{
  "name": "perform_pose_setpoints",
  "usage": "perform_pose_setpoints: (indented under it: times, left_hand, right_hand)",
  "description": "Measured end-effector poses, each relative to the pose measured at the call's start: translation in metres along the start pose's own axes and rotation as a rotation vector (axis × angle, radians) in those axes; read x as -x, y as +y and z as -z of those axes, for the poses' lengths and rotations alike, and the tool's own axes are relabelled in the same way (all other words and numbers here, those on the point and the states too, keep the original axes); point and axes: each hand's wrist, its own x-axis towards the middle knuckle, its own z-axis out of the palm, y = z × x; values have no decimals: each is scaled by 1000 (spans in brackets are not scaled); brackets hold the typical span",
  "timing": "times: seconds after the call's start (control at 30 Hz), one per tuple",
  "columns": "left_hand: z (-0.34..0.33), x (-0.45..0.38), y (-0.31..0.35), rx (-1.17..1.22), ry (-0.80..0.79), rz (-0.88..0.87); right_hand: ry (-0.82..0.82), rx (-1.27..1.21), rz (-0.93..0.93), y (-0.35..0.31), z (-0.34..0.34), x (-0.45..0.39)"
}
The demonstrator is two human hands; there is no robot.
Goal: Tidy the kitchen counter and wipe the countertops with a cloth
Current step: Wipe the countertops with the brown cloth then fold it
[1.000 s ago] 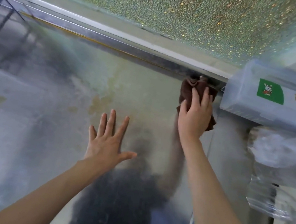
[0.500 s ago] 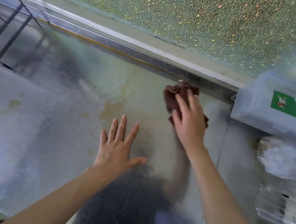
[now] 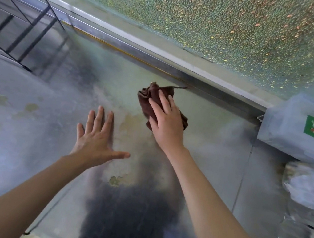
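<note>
A crumpled dark brown cloth (image 3: 148,99) lies on the shiny steel countertop (image 3: 22,121) near its back edge. My right hand (image 3: 167,120) presses flat on the cloth with fingers straight, covering its near half. My left hand (image 3: 95,138) rests palm down on the bare counter, fingers spread, a short way left and nearer than the cloth. Yellowish stains (image 3: 128,121) mark the steel between and below the two hands.
A clear plastic box with a green label (image 3: 297,135) stands at the right by the wall. Crumpled plastic bags (image 3: 308,190) lie in front of it. A black wire rack (image 3: 20,27) stands at the back left. Textured glass (image 3: 205,21) rises behind the counter.
My right hand has slid the cloth leftward and toward me, away from the back corner by the box. My left hand has stayed flat on the counter.
</note>
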Motion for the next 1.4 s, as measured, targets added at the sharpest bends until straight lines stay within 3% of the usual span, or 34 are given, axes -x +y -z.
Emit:
perform_pose_setpoints:
  times: [0.13,0.2,0.33,0.4,0.43,0.57,0.67,0.73,0.83,0.93,1.0,1.07,1.27,1.4]
  left_hand:
    - [-3,-2,-2,-21,3,-12]
    - [-4,-3,-3,-24,-3,-10]
    - [-5,-5,-4,-38,-7,-11]
    - [-5,-4,-4,-33,-11,-13]
    - [-5,-4,-4,-29,-10,-17]
    - [-2,0,-9,1,18,-59]
    - [2,8,-22,43,39,-81]
    - [4,16,-35,56,42,-84]
    - [-1,28,-51,49,38,-123]
    - [-12,48,-53,48,51,-139]
    - [-21,61,-49,65,63,-131]
    - [-27,68,-46,65,53,-113]
    - [-33,72,-44,56,23,-87]
    - [-28,74,-43,30,-21,-75]
  right_hand:
    - [-3,76,72,33,12,3]
    - [101,89,-81,42,13,-3]
    - [309,55,-554,13,-3,-31]
    - [325,2,-641,-16,-15,-48]
    - [293,-25,-579,-31,-22,-55]
    - [23,-43,-38,-68,-40,-68]
    - [-120,-46,99,-55,-27,-61]
    - [-114,-10,97,-35,-14,-46]
    - [25,22,-45,1,0,-13]
    - [189,66,-357,19,7,21]
    - [270,53,-574,8,6,30]
    - [275,15,-664,-18,-1,32]
    - [-7,-23,-13,-97,-35,65]
    - [-113,1,124,-78,-25,70]
